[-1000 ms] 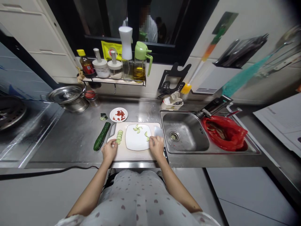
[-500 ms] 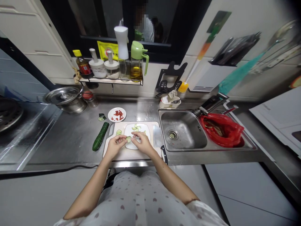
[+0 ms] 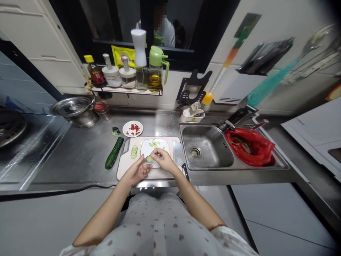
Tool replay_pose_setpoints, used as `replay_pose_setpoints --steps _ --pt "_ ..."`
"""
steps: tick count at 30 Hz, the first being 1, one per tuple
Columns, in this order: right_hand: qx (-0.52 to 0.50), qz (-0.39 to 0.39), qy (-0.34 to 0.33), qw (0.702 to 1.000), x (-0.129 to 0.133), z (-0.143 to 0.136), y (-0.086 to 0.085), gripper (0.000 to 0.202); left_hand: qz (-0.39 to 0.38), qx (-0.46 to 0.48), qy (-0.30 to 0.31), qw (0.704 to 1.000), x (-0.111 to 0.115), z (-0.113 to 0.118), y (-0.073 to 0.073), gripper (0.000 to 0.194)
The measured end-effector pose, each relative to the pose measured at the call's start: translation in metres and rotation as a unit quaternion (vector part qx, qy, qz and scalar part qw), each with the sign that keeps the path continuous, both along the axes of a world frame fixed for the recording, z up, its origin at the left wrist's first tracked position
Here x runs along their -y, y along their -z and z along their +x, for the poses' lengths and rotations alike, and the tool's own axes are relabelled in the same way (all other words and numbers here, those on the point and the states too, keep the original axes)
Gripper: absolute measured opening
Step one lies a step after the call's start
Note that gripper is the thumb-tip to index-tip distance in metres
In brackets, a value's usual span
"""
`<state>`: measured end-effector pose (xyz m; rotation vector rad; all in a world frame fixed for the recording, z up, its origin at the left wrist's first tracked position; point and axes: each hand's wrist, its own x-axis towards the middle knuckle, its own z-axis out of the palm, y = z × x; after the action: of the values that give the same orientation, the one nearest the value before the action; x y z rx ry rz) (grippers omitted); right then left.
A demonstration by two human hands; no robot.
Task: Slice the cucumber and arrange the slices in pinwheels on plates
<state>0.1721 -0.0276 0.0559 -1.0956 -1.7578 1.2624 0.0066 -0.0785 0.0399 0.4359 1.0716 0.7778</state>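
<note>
Half a second ago both your hands were on one cucumber slice; now your left hand is off it, palm turned up, fingers loosely curled with nothing visible in them. Your right hand has the slice pinched at the fingertips, over the near half of the square plate. So the slice looks like a one-hand hold now, left free; can't tell if a left fingertip still brushes it. Slices are thin, pale green discs with darker rims: an overlapping row along the board's left edge, curved pieces fanned at the plate's far edge. Plate is glossy white, rounded corners, on a matte pale cutting board. Whole cucumber, dark and bumpy, lies on the brushed-steel counter just off the board's left edge. Flat-bladed knife sits at the board's right edge.
</note>
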Motion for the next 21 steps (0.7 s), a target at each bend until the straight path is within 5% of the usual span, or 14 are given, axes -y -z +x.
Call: replay_pose_setpoints --steps 7,9,14,21 --pt "0.011 0.005 -0.035 0.999 0.003 0.012 -0.006 0.018 -0.064 0.190 -0.038 0.979 -0.003 0.006 -0.010 0.013" --pt "0.006 -0.002 -0.042 0.999 0.003 0.015 -0.006 0.018 -0.051 0.198 -0.054 0.977 -0.002 0.006 -0.012 0.025" --pt "-0.022 -0.042 -0.037 0.998 0.002 0.018 -0.004 0.014 0.028 0.104 -0.056 0.993 -0.002 0.004 -0.016 0.058" --pt "-0.076 -0.134 -0.032 0.987 0.004 0.015 -0.005 0.015 0.178 -0.042 -0.082 0.980 -0.005 0.012 -0.018 0.061"
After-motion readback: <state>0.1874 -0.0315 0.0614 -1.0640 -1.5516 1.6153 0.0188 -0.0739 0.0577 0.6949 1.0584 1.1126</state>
